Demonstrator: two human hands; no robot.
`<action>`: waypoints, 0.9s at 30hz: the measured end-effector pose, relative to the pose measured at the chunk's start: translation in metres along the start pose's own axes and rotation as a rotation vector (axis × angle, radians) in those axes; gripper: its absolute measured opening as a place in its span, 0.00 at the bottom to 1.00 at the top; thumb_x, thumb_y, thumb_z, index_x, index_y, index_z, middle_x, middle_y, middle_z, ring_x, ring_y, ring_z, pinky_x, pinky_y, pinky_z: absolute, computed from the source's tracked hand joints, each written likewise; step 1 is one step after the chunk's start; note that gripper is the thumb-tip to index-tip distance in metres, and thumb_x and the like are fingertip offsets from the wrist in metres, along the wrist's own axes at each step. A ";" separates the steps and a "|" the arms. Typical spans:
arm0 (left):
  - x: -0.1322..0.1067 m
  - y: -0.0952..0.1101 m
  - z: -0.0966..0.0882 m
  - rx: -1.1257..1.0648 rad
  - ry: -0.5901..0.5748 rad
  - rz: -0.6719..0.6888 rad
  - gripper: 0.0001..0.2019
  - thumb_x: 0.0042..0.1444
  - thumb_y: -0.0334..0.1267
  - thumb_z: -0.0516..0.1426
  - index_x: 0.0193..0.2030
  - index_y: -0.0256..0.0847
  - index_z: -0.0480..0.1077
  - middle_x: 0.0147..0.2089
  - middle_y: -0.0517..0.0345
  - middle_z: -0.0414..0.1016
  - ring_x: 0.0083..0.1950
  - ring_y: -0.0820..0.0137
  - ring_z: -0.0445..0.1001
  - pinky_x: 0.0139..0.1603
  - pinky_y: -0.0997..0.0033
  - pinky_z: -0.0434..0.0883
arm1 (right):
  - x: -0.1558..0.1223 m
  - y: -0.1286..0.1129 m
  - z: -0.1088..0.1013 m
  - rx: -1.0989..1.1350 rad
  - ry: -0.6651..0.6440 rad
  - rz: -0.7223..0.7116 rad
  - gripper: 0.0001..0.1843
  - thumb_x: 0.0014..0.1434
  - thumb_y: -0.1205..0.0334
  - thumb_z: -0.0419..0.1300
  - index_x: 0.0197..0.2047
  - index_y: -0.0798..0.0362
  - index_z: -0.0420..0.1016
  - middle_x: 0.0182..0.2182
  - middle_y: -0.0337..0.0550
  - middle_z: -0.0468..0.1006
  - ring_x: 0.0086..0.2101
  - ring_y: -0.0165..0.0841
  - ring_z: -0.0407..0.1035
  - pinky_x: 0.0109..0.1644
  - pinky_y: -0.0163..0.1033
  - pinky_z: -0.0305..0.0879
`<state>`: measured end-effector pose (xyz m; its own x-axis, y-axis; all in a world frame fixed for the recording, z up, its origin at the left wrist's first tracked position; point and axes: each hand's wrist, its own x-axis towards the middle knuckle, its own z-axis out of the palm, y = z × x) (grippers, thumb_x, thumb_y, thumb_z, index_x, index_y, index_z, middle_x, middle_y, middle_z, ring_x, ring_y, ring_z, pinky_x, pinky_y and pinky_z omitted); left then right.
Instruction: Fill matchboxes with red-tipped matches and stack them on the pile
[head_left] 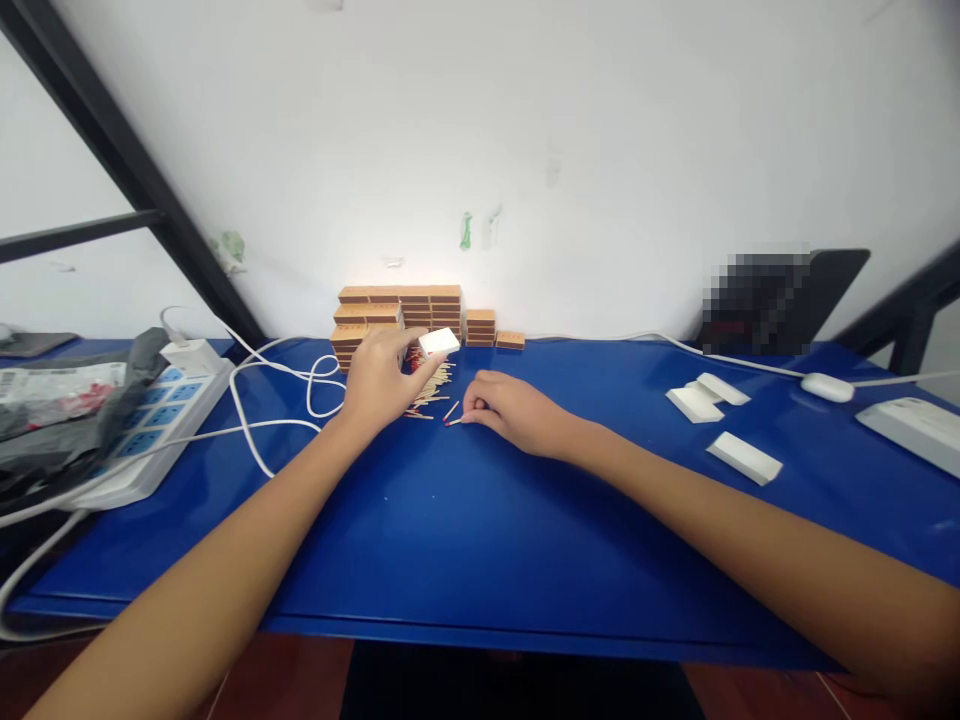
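My left hand (381, 378) is closed on a small white matchbox tray (439, 343), held between thumb and fingers above a pile of loose matches (433, 388). The inside of the tray cannot be made out. To the right of the pile, my right hand (514, 410) is down at the table with thumb and fingers pinched. A red-tipped match (455, 422) sticks out to the left of its fingertips. Another match lies just beside it on the blue tabletop. Stacked matchboxes (431, 318) stand against the wall behind my left hand.
A short stack of matchboxes (480, 328) and a single matchbox (511, 341) stand to the right. White cardboard pieces (745, 458) lie on the right of the blue table (480, 540). Left are a power strip (161, 420), white cables (238, 395) and a dark plastic bag (139, 370).
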<state>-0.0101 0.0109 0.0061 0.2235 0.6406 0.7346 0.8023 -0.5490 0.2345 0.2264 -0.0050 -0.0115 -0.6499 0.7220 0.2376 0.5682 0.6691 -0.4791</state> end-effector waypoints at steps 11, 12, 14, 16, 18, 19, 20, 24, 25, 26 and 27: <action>0.002 -0.009 -0.002 0.002 -0.085 0.063 0.15 0.65 0.47 0.66 0.52 0.41 0.81 0.45 0.49 0.85 0.49 0.53 0.79 0.53 0.52 0.73 | 0.016 0.006 0.004 -0.015 -0.014 -0.009 0.05 0.70 0.67 0.62 0.38 0.53 0.75 0.39 0.45 0.73 0.42 0.38 0.68 0.48 0.41 0.64; 0.002 -0.010 -0.002 0.004 -0.101 0.067 0.16 0.64 0.48 0.67 0.53 0.42 0.81 0.44 0.49 0.85 0.48 0.53 0.79 0.53 0.52 0.73 | 0.015 0.006 0.003 -0.019 -0.009 -0.011 0.06 0.70 0.66 0.62 0.38 0.52 0.75 0.39 0.45 0.73 0.42 0.38 0.68 0.48 0.41 0.64; 0.002 -0.011 -0.002 0.006 -0.126 0.082 0.17 0.63 0.48 0.67 0.53 0.42 0.81 0.44 0.49 0.84 0.47 0.54 0.79 0.52 0.53 0.74 | 0.011 0.006 0.000 -0.021 0.013 -0.023 0.06 0.70 0.66 0.61 0.38 0.52 0.75 0.39 0.45 0.73 0.41 0.38 0.68 0.47 0.42 0.64; 0.002 -0.010 -0.003 0.003 -0.152 0.109 0.15 0.62 0.47 0.68 0.51 0.41 0.82 0.42 0.49 0.84 0.45 0.55 0.78 0.50 0.55 0.73 | 0.008 0.008 -0.007 -0.013 0.067 -0.025 0.06 0.71 0.65 0.61 0.39 0.52 0.75 0.40 0.45 0.73 0.41 0.37 0.68 0.47 0.42 0.64; 0.002 -0.006 -0.004 -0.012 -0.185 0.134 0.13 0.61 0.45 0.70 0.49 0.41 0.83 0.41 0.51 0.84 0.43 0.56 0.78 0.47 0.56 0.73 | 0.006 0.010 -0.014 -0.007 0.171 -0.013 0.05 0.71 0.64 0.61 0.40 0.52 0.75 0.40 0.45 0.73 0.40 0.37 0.68 0.47 0.42 0.64; 0.002 -0.004 -0.004 -0.029 -0.200 0.142 0.14 0.60 0.44 0.71 0.49 0.41 0.83 0.40 0.51 0.84 0.42 0.57 0.78 0.46 0.57 0.73 | 0.006 0.011 -0.017 -0.009 0.236 -0.005 0.05 0.71 0.64 0.61 0.40 0.52 0.75 0.40 0.45 0.74 0.41 0.37 0.68 0.47 0.42 0.64; 0.001 -0.001 -0.003 -0.052 -0.212 0.146 0.15 0.59 0.44 0.71 0.50 0.41 0.83 0.40 0.51 0.84 0.42 0.57 0.78 0.46 0.57 0.73 | 0.006 0.012 -0.019 -0.015 0.300 0.002 0.04 0.71 0.64 0.61 0.40 0.52 0.75 0.40 0.46 0.74 0.41 0.38 0.68 0.47 0.42 0.64; -0.003 0.008 0.001 -0.170 -0.203 0.176 0.20 0.56 0.44 0.74 0.54 0.42 0.83 0.44 0.51 0.86 0.45 0.59 0.80 0.47 0.58 0.76 | 0.007 0.012 -0.021 -0.058 0.401 -0.001 0.03 0.69 0.65 0.63 0.40 0.52 0.75 0.41 0.46 0.74 0.43 0.39 0.69 0.49 0.44 0.64; -0.004 0.010 0.003 -0.189 -0.194 0.182 0.20 0.56 0.44 0.74 0.54 0.43 0.83 0.45 0.51 0.86 0.46 0.59 0.80 0.48 0.58 0.76 | 0.007 0.011 -0.019 -0.067 0.392 -0.006 0.03 0.69 0.66 0.62 0.40 0.52 0.75 0.40 0.46 0.74 0.43 0.39 0.69 0.49 0.44 0.64; -0.005 0.010 0.004 -0.201 -0.186 0.184 0.20 0.56 0.44 0.74 0.54 0.43 0.83 0.45 0.51 0.86 0.46 0.59 0.80 0.49 0.58 0.76 | 0.008 0.011 -0.018 -0.073 0.383 -0.008 0.03 0.69 0.66 0.62 0.40 0.52 0.76 0.40 0.46 0.74 0.43 0.39 0.69 0.49 0.44 0.64; -0.005 0.011 0.004 -0.209 -0.183 0.180 0.20 0.56 0.45 0.74 0.54 0.44 0.83 0.45 0.51 0.86 0.46 0.59 0.80 0.49 0.58 0.76 | 0.008 0.010 -0.016 -0.071 0.377 -0.007 0.03 0.68 0.66 0.62 0.40 0.51 0.76 0.40 0.45 0.74 0.43 0.39 0.69 0.49 0.44 0.64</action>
<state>-0.0003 0.0038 0.0024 0.4624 0.5986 0.6541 0.6139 -0.7484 0.2509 0.2347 0.0103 -0.0006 -0.4297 0.7228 0.5412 0.6066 0.6750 -0.4200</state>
